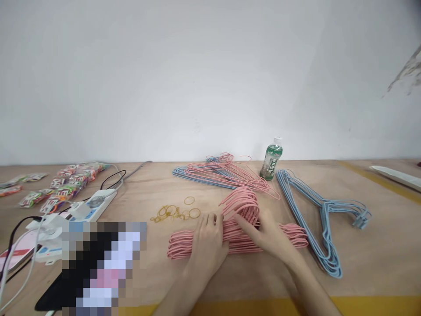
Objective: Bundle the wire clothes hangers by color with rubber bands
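Observation:
A bundle of pink wire hangers (pixel 180 244) lies stacked on the wooden table, its curved hooks bunched together and pointing away from me. My left hand (pixel 209 241) is wrapped over the bundle just left of the hooks. At the base of the hooks, my right hand (pixel 269 236) grips the same bundle, its thumb across the front and its other fingers mostly hidden. Several yellow rubber bands (pixel 171 211) are scattered to the left of the hooks, apart from both hands.
Blue hangers (pixel 324 219) lie in a stack at the right. Loose pink hangers (pixel 226 173) overlap blue ones near the wall, beside a green-labelled bottle (pixel 271 160). At left are a power strip (pixel 101 202) with cables, several colourful packets (pixel 77 179) and a blurred-out dark object (pixel 88 263).

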{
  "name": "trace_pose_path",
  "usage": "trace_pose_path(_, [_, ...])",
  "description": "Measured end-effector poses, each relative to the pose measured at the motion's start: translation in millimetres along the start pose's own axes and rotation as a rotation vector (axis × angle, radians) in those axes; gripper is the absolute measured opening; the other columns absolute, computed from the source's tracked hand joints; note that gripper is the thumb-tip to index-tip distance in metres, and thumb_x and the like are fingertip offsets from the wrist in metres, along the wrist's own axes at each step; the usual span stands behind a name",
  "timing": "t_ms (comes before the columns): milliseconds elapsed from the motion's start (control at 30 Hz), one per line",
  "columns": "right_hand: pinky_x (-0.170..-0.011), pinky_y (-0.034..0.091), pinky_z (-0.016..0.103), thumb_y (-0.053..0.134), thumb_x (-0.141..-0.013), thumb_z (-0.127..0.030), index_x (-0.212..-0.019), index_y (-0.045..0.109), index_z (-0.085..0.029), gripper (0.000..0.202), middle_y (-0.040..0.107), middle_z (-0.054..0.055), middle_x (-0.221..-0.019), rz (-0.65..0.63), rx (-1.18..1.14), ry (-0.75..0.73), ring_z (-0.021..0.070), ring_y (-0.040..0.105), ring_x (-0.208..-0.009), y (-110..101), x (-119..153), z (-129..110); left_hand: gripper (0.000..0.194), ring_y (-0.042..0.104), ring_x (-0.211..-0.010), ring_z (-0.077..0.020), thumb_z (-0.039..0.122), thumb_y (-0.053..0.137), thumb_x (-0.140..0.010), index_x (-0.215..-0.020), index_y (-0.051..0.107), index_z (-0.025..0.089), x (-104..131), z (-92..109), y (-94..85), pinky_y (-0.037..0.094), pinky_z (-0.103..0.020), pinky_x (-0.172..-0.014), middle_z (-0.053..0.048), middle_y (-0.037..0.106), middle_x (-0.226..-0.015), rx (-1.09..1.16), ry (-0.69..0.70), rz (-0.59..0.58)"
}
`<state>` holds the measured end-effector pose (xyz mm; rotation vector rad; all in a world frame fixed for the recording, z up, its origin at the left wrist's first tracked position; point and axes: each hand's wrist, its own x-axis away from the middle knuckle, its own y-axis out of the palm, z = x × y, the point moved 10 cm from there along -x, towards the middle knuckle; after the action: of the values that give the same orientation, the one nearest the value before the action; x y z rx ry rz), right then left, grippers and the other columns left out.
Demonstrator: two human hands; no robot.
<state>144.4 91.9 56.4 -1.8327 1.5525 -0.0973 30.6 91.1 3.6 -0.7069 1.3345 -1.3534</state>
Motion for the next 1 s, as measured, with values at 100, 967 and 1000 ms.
trace_pose_path(100, [-0.058,0.043,0.027,0.046,-0.088,-0.03,-0.076,0.062,-0.019,0.023,0.067,0.003,-0.067,0.095,0.221,0.026,0.0188,0.062,-0.062,6,0,5,0.054,0.052,-0.11,-0.0275,0.012,0.048,-0.068,-0.122,0.049,0.017,0,-2,4.1,0.04,-0.038,-0.095,-0.011,0.059,-0.115,0.04,-0.028,-0.042])
trace_pose_path(967, [-0.053,0.034,0.025,0.041,-0.086,-0.028,-0.073,0.06,-0.02,0.023,0.063,0.005,-0.062,0.202,0.457,0.011,0.0212,0.063,-0.064,5,5,9,0.022,0.059,-0.092,-0.0242,0.03,0.051,-0.081,-0.093,0.067,0.021,-51,-158,-25.0,0.039,-0.036,-0.089,-0.009,0.068,-0.091,0.176,-0.233,0.044])
trace_pose_path(1000, [-0.053,0.034,0.025,0.042,-0.085,-0.028,-0.073,0.06,-0.02,0.023,0.064,0.005,-0.062,0.201,0.455,0.01,0.021,0.063,-0.064,5,5,9,0.021,0.058,-0.091,-0.0239,0.033,0.053,-0.081,-0.092,0.068,0.022,-55,-159,-22.5,0.039,-0.035,-0.089,-0.008,0.068,-0.09,0.149,-0.235,0.031])
